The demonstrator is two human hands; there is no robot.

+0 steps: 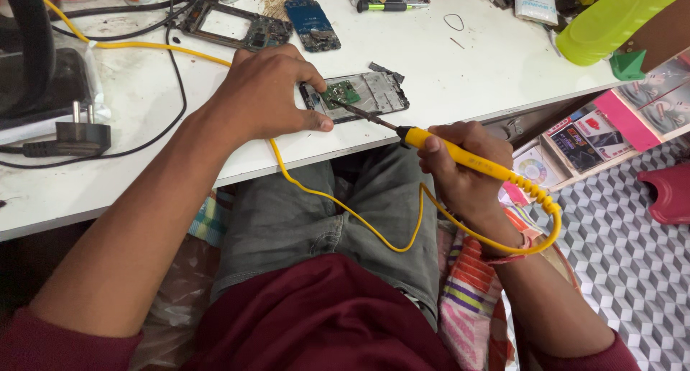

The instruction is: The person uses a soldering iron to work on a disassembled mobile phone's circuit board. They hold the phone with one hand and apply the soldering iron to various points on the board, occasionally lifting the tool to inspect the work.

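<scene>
Right hand [460, 166] gripping yellow soldering iron [460, 155], left hand [269, 90] steadying opened phone [363, 94] (tip touching board)

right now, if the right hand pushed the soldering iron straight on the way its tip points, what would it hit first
Probably the green circuit board in the opened phone frame: the soldering iron in the right hand already has its tip at it; beyond sit the left hand's fingers.

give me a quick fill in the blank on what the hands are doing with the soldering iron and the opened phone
1. The right hand grips a soldering iron whose handle is ____ in colour.
2. The iron's tip touches the small ____ circuit board in the opened phone.
3. The left hand presses down on the phone's ____ end.
4. The phone lies on a ____ table.

Missing words: yellow; green; left; white
</scene>
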